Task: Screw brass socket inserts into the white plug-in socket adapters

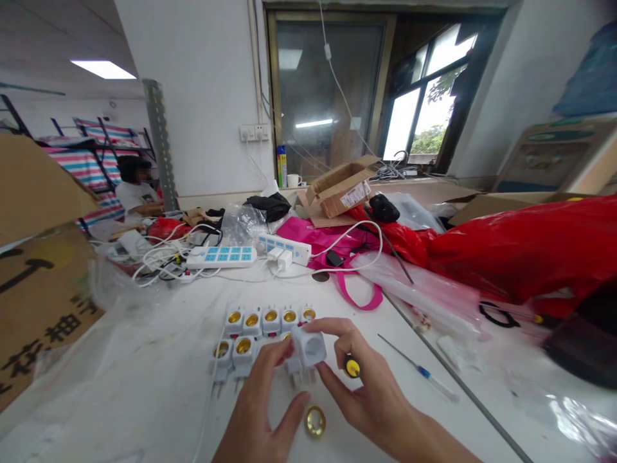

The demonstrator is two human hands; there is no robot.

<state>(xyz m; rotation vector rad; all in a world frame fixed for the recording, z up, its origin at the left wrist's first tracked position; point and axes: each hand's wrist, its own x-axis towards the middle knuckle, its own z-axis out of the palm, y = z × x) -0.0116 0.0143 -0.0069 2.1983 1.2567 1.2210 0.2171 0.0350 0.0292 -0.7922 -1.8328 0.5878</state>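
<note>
Head view: right hand (373,392) pinches a white lamp socket (314,350) above the worktop (164,360), a yellow-and-black tool handle (352,367) tucked in its curled fingers. Left hand (258,399) at the socket's left side, thumb and forefinger spread; contact unclear. Gold ring (315,422) lies between the hands; rows of similar sockets (243,363) stand just beyond.

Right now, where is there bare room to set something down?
The tabletop between the big cardboard box and the lamp sockets looks free. Crowded: the back, around the power strips, and back right, with red plastic.
</note>
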